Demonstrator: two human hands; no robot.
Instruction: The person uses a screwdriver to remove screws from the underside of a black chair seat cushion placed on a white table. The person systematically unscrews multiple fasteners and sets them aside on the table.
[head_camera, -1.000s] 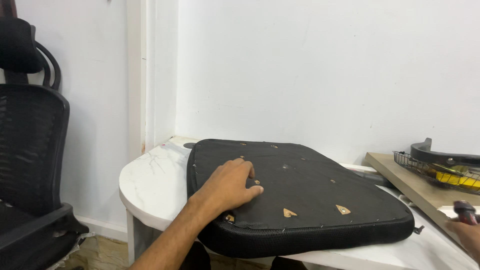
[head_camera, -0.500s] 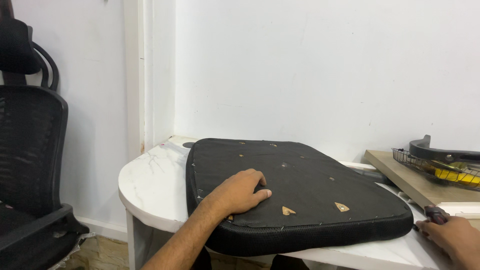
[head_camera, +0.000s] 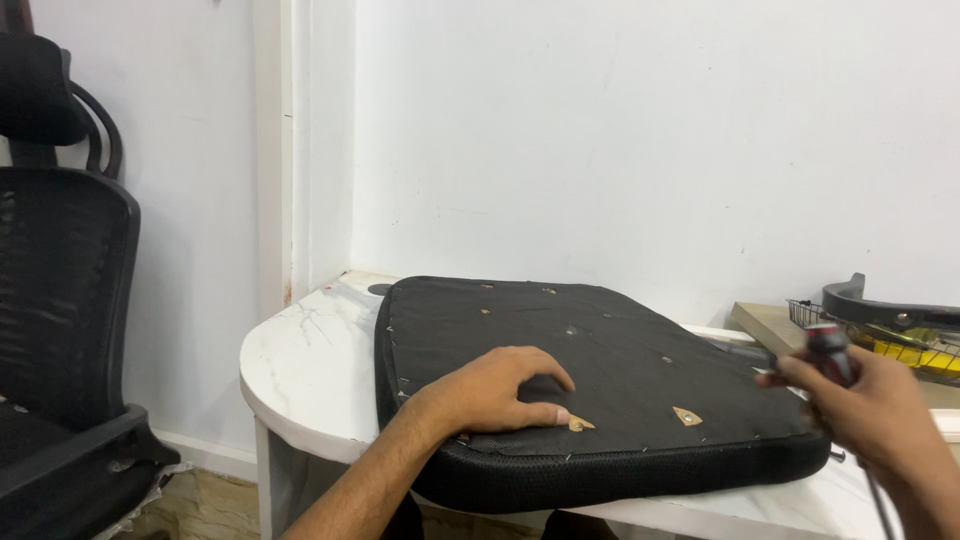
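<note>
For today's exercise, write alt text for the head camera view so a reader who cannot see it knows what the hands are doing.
A person's left hand rests flat on a black seat cushion lying underside up on a white marble-look table, while the right hand holds a red-and-black-handled tool above the cushion's right edge. A black mesh office chair stands at left; a wire basket sits at right.

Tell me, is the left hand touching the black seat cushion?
Touching. The head view shows the left hand lying palm down on the black seat cushion, fingers spread flat on its fabric.
</note>
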